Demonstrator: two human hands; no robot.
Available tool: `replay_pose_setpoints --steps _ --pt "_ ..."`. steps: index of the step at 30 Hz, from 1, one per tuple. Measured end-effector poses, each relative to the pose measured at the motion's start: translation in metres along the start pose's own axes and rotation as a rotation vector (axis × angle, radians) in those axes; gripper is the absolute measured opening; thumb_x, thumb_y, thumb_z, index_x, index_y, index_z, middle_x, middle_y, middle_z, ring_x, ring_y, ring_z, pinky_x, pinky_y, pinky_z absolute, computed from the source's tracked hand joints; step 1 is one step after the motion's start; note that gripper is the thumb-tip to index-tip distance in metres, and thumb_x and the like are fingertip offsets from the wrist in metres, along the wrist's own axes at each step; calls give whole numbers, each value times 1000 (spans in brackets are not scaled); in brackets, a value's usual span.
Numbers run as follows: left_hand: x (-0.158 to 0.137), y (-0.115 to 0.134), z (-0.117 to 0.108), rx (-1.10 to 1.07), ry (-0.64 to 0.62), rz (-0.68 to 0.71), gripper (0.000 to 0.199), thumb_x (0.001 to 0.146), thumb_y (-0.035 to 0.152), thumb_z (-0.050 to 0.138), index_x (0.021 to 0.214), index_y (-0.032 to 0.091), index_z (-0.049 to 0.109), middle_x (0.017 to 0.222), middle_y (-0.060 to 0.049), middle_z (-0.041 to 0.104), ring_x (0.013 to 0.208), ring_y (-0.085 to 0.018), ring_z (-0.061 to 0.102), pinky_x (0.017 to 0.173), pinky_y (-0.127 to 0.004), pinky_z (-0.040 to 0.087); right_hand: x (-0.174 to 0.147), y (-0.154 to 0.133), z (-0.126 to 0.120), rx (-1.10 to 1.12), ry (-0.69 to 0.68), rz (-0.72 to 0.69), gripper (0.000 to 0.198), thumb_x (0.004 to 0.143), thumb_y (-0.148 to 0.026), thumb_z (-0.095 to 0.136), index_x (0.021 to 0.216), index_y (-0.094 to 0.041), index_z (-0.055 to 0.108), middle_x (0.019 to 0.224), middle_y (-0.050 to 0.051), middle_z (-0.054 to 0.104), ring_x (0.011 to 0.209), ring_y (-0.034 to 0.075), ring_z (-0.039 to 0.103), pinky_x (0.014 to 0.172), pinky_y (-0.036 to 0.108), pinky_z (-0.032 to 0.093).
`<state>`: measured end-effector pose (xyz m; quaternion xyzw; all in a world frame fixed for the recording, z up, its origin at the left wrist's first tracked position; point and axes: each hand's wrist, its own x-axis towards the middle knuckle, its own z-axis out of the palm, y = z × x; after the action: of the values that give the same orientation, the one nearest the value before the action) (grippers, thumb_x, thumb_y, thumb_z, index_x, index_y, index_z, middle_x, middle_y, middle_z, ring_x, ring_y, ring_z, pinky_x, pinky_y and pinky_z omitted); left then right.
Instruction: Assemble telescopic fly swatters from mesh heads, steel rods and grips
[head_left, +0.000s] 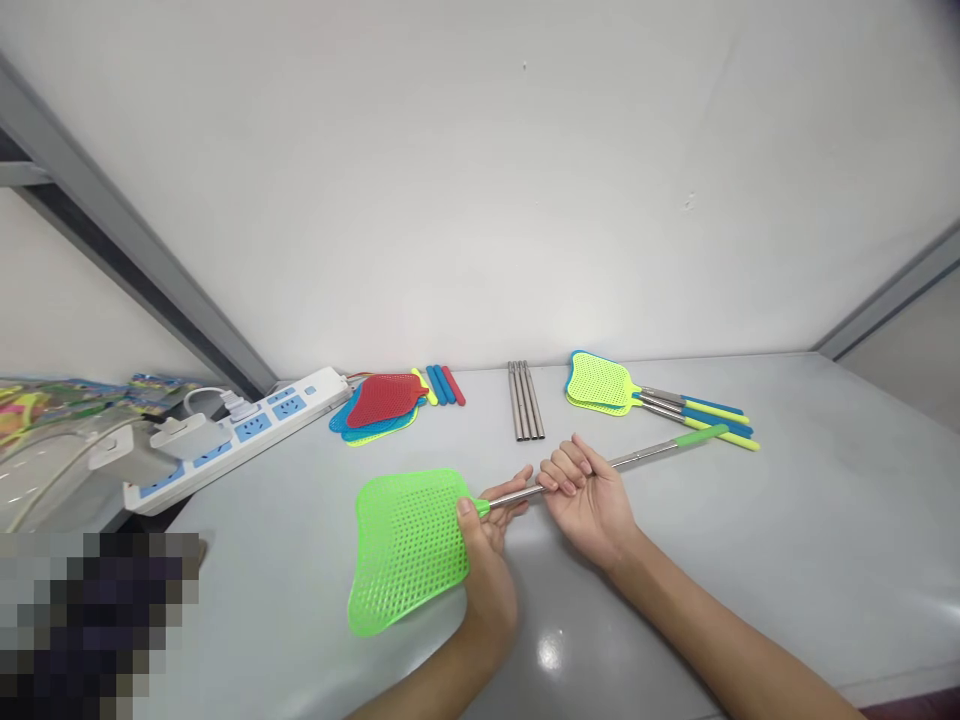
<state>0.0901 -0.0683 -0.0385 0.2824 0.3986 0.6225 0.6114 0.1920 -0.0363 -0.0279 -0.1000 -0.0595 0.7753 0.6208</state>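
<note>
A green fly swatter (pixel 411 545) with a perforated head, an extended metal rod and a green grip is held above the table. My left hand (pixel 491 560) grips it where the head meets the rod, thumb on top and fingers beneath. Fingers of my right hand (pixel 589 495) are curled round the middle of the rod. The swatter's grip end (pixel 702 436) points to the far right, below a stack of finished-looking yellow and blue swatters (pixel 600 385) with short metal rods.
Several metal rods (pixel 527 400) lie side by side at the back. Left of them are coloured handle grips (pixel 446 385) and a pile of red, blue and yellow swatter heads (pixel 384 402). A power strip (pixel 251 430) with chargers and cables runs along the left edge, near plastic packaging (pixel 37 410).
</note>
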Motion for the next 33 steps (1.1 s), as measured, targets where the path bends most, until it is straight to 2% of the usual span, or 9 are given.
replay_pose_setpoints --steps 6,14,20,26,33 --pt "-1 0 0 -42 -26 -57 55 82 46 19 89 11 60 100 -12 61 98 -22 51 85 -36 34 -2 4 6 -26 3 0 35 82 -25 41 51 -18 27 46 -6 21 43 8 27 53 24 35" --pt "-2 0 3 -102 -54 -109 55 80 50 25 96 10 59 101 -13 61 95 -23 53 80 -34 38 -4 8 5 -32 -23 28 33 82 -26 39 52 -18 31 48 -5 23 46 8 29 58 24 36" --pt "-1 -1 3 -108 -48 -125 54 81 48 22 98 12 59 98 -11 62 96 -21 53 84 -33 36 -7 13 9 -121 -33 38 27 81 -27 40 56 -18 39 53 -3 34 57 11 41 70 28 38" --pt "-3 0 4 -111 -41 -113 53 82 48 23 100 13 58 99 -10 62 98 -21 52 86 -34 36 -9 16 13 -155 -26 58 20 78 -30 45 61 -18 46 62 -1 45 70 14 49 76 32 39" --pt "-4 -2 2 -73 -25 -116 55 80 52 23 104 15 55 106 -10 59 101 -21 51 86 -34 36 -9 15 11 -179 50 72 17 76 -32 48 67 -18 51 71 2 54 80 17 53 74 35 41"
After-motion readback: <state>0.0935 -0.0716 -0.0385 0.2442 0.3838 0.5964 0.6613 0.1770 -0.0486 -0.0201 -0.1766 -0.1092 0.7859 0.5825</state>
